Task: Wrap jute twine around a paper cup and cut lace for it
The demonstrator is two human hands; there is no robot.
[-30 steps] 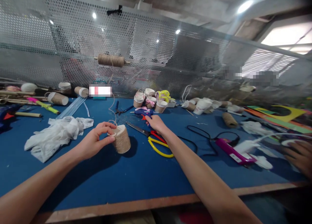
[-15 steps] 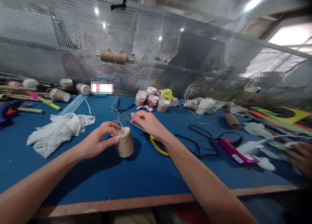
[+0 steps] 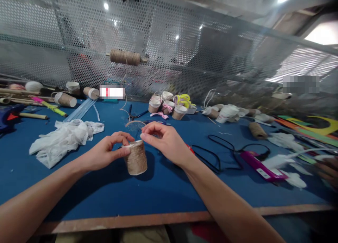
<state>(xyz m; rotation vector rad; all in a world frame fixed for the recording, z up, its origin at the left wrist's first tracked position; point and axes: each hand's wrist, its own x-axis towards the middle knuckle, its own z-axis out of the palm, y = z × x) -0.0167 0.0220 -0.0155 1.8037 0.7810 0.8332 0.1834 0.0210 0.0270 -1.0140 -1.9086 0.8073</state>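
My left hand [image 3: 105,153] grips a twine-wrapped paper cup [image 3: 136,160] at its rim, thumb outside and fingers over the edge. The cup is slightly tilted, with its white rim upward and its base just above its shadow on the table. Beside the rim, my right hand [image 3: 163,141] is closed in a pinch on the twine [image 3: 136,122]. This strand runs back to a twine spool [image 3: 125,57] on a rod at the mesh panel. Part of a red object [image 3: 190,149] shows behind my right wrist.
Pliers [image 3: 134,114] and several small cups [image 3: 179,112] with ribbons sit behind my hands. Crumpled white cloth [image 3: 67,139] lies left. At right are a black cable [image 3: 218,155], a purple power strip [image 3: 260,169], a small twine roll [image 3: 257,130] and another person's blurred hand [image 3: 327,170].
My right hand has come closer to the cup's rim and now pinches the twine. The strand bends across to it. The cup is tilted a little more, still in my left hand.
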